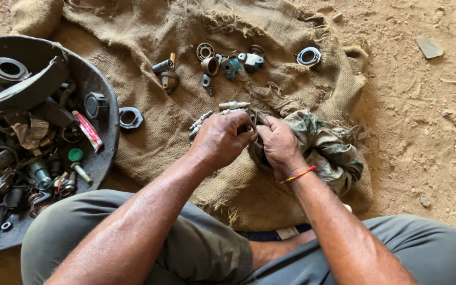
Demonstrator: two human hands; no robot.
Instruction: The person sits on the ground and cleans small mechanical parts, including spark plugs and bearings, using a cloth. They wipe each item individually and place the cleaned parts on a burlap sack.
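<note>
My left hand (220, 138) and my right hand (278, 145) meet over a burlap sack (154, 142) spread on the ground. Both pinch a small dark metal part (256, 120) between their fingers, together with a fold of a camouflage-patterned rag (328, 150) that bunches under my right hand. A red and yellow thread band sits on my right wrist. Just beyond my left knuckles lie a few small bolts and pins (207, 119) on the sack.
A row of small metal parts, rings and fittings (228, 63) lies across the far sack, a ring-shaped one (309, 56) at the right, a nut-like ring (130, 118) at the left. A round dark pan (101, 158) of oily parts stands left. Bare dirt lies right.
</note>
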